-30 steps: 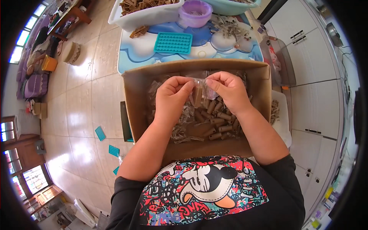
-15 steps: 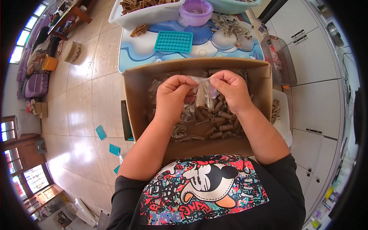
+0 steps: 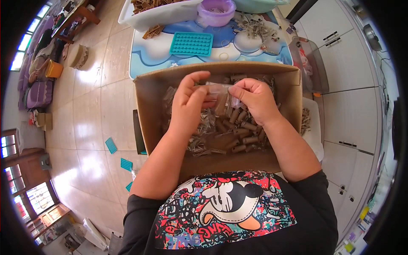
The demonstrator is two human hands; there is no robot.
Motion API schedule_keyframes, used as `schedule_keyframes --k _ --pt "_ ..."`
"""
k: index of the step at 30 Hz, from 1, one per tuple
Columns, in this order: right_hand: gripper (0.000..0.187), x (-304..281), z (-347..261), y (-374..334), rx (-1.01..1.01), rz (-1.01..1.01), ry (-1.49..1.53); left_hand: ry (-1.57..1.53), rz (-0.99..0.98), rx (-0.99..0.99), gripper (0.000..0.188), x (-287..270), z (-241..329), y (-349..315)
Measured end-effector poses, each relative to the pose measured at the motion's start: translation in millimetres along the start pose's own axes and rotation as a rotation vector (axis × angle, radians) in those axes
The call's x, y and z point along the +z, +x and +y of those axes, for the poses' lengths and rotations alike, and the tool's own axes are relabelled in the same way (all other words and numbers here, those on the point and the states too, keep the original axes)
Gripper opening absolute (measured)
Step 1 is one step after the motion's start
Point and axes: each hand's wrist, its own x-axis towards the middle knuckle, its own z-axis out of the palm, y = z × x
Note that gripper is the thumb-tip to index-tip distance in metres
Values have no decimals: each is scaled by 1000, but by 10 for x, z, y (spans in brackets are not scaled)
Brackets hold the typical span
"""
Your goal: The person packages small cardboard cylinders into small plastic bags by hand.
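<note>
Over the cardboard box point(image 3: 216, 68) I hold a small clear plastic bag point(image 3: 220, 90) with tan pieces showing through it. My right hand point(image 3: 256, 100) pinches the bag's upper right side between thumb and fingers. At its left side, the thumb of my left hand point(image 3: 189, 104) meets the bag, while the index finger is raised away and other fingers sit partly behind it. Beneath my hands, the box contains several brown cylinders point(image 3: 248, 126) and clear packets point(image 3: 207, 121) of small pieces. My forearms and hands hide part of these contents.
Beyond the box, a cloud-patterned table point(image 3: 148, 59) bears a teal moulded tray point(image 3: 191, 43), a purple tub point(image 3: 216, 15), a white bin point(image 3: 170, 17) of brown pieces and scattered small metal parts point(image 3: 257, 32). A white container point(image 3: 313, 123) stands right of the box. Teal trays point(image 3: 126, 164) lie on the floor.
My left index finger has lifted off the bag's top and the left hand has shifted slightly left. The right hand keeps its pinch, and the bag is spread wider between them.
</note>
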Motion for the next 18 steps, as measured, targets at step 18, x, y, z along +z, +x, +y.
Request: schedule_keyframes --k 18 --pt "26 62 -37 11 39 93 322 226 -104 -12 30 46 -107 -18"
